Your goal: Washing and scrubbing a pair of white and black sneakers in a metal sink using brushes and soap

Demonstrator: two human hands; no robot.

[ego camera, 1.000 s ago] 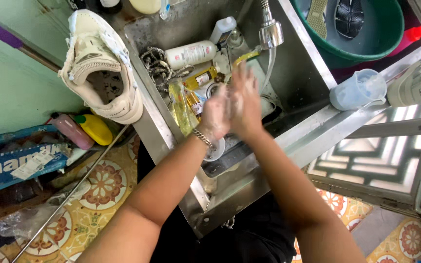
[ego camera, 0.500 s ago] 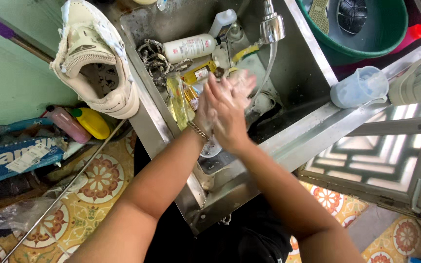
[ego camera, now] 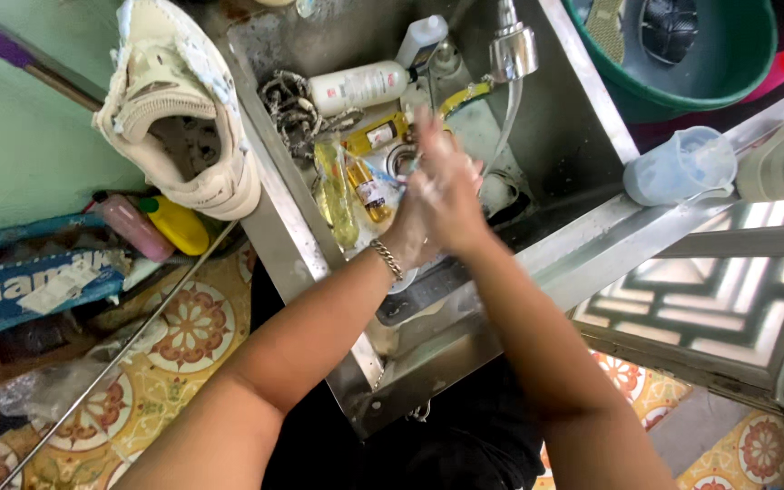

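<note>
Steel walls of the sink (ego camera: 573, 118) frame what we see: both our hands are pressed together, palm to palm, over the basin. Our left hand (ego camera: 410, 222), with a chain bracelet (ego camera: 388, 259) at the wrist, lies flat against our right hand (ego camera: 451, 186), fingers extended and closed on nothing. A thin stream of water (ego camera: 504, 118) falls from the tap (ego camera: 512, 45) just right of them. Below the hands lie a white bottle (ego camera: 356, 88) and small yellow bottles (ego camera: 369, 186). A soapy white shoe (ego camera: 179, 109) rests on the sink's left edge. A pale blue jug (ego camera: 678, 168) sits on the right rim, near a green basin (ego camera: 682, 50).
</note>
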